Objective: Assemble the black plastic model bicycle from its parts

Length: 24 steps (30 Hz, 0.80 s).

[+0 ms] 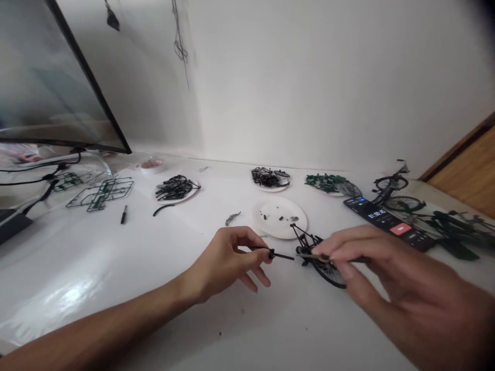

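Between its thumb and index finger, my left hand pinches a thin black part, which points right. My right hand grips a slim tool with a dark handle, its tip close to the end of the black part. Behind and below the tool, a partly built black model bicycle with a spoked wheel lies on the white table, partly covered by my right hand. A white paper plate with several tiny parts stands just beyond my hands.
Plates of black parts and green parts line the back. A phone and a finished model bicycle are at right. Green frames, a screwdriver and a monitor occupy the left.
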{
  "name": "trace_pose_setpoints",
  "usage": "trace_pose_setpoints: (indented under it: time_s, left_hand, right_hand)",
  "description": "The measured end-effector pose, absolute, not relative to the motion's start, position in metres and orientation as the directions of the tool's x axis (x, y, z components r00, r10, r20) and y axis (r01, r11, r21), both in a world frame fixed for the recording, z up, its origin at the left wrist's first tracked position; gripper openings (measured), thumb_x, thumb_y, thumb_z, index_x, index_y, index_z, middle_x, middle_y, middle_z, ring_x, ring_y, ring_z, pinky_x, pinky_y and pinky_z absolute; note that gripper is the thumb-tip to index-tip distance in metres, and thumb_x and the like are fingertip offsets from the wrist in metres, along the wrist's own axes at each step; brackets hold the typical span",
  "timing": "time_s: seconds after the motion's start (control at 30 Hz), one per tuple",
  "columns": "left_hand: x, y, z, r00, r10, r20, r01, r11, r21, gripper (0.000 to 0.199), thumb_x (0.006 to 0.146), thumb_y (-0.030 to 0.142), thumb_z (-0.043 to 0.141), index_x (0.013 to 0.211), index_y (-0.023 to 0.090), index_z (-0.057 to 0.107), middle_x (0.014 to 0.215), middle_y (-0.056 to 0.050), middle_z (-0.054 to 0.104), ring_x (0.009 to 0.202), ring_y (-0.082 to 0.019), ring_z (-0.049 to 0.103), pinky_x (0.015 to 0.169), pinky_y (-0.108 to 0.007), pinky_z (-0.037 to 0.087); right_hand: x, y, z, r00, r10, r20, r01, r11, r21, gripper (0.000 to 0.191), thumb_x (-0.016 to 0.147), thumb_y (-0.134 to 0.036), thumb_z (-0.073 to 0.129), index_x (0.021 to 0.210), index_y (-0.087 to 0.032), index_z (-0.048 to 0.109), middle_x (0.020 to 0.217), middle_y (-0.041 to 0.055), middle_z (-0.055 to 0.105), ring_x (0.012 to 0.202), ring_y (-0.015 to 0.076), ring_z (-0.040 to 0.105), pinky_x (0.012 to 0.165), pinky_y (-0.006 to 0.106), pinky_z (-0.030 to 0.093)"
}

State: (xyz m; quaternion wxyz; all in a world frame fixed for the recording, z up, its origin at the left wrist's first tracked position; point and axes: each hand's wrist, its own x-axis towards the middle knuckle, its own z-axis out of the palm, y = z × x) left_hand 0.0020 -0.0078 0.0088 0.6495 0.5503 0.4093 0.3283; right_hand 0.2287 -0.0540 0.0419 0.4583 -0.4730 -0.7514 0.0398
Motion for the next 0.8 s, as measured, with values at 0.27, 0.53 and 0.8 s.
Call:
trace_pose_setpoints:
  time_s: [0.27,0.53,0.8]
  left_hand:
    - [0.003,-0.008,0.006,0.403,0.908,-0.118,0.028,0.117,0.993,0.021,0.085,0.033,0.068,0.091,0.013,0.063,0.09,-0.007,0.068,0.067,-0.019,0.075,0.052,-0.024,0.06]
    - [-0.003,-0.011,0.007,0.241,0.942,0.236,0.133,-0.272,0.953,0.016,0.09,0.033,0.064,0.093,0.017,0.063,0.095,-0.005,0.07,0.069,-0.016,0.073,0.057,-0.023,0.059]
    - [-0.004,-0.015,0.013,0.159,0.906,0.391,0.173,-0.416,0.893,0.011,0.088,0.025,0.067,0.093,0.018,0.06,0.088,-0.003,0.071,0.073,-0.018,0.075,0.063,-0.026,0.063]
  right_hand:
    - [0.215,-0.061,0.026,-0.252,0.744,0.619,0.759,0.548,-0.35,0.018,0.091,-0.021,0.061,0.104,-0.033,0.066,0.103,-0.0052,0.076,0.084,0.0185,0.074,0.083,0.033,0.059]
    - [0.201,-0.061,0.024,0.023,0.782,0.622,0.752,0.397,-0.527,0.007,0.086,-0.026,0.067,0.088,-0.031,0.071,0.084,-0.0038,0.075,0.07,0.0175,0.072,0.069,0.03,0.062]
    - [0.207,-0.049,0.024,0.015,0.984,0.18,0.43,0.156,-0.889,0.019,0.081,-0.038,0.073,0.093,-0.024,0.072,0.072,0.0012,0.079,0.065,0.022,0.077,0.058,0.024,0.065]
